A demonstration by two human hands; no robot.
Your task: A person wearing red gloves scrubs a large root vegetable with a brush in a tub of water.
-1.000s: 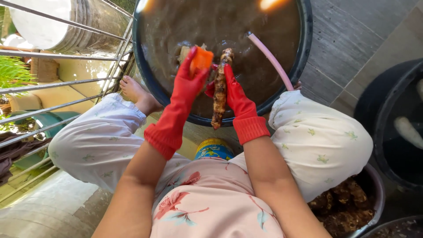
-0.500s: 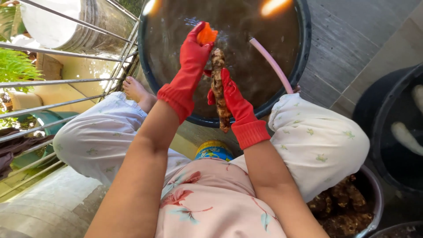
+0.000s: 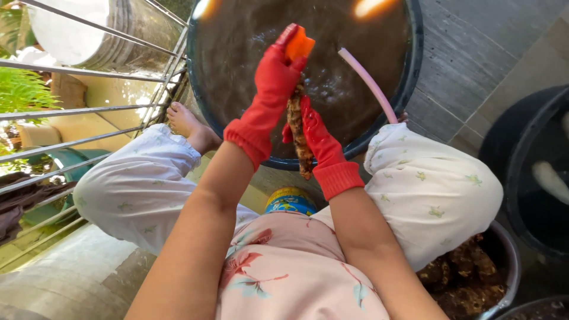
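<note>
Since a moment ago our left hand (image 3: 274, 77) has lifted the orange sponge (image 3: 300, 45), fingers closed on it, above the knobbly brown root (image 3: 298, 130) gripped in our right hand (image 3: 313, 133), long axis pointing away from us, over the near rim of the round dark basin (image 3: 409, 77) of murky water on the grey tiled floor (image 3: 474, 47).

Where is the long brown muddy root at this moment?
In the head view, the long brown muddy root is at the centre, held upright in the right hand over the near rim of the large dark water tub, just below the left hand.
</note>
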